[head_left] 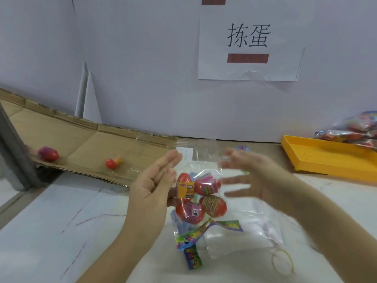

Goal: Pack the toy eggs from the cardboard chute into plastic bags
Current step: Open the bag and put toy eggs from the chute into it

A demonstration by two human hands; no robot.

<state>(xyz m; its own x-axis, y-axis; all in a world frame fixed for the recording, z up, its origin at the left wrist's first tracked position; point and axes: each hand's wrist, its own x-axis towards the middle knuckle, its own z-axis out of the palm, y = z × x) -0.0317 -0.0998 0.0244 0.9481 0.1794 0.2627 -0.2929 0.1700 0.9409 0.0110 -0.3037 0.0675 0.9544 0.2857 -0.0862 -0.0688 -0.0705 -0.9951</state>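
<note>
A clear plastic bag [201,158] stands upright at the centre with several red toy eggs [201,199] in its lower part. Its mouth gapes upward. My left hand [155,186] lies against the bag's left side with straight fingers. My right hand [251,180] hovers just right of the bag, fingers spread and blurred, holding nothing. The cardboard chute [81,139] slopes down from the left. Two more red eggs lie on the chute: one [49,154] at the far left and one [113,162] nearer the bag, both blurred.
Colourful flat packets [191,235] lie under the bag beside a stack of empty clear bags [251,227]. Rubber bands [282,260] lie at the lower right. A yellow tray [326,158] at the right carries filled bags [355,129]. A white wall with a paper sign stands behind.
</note>
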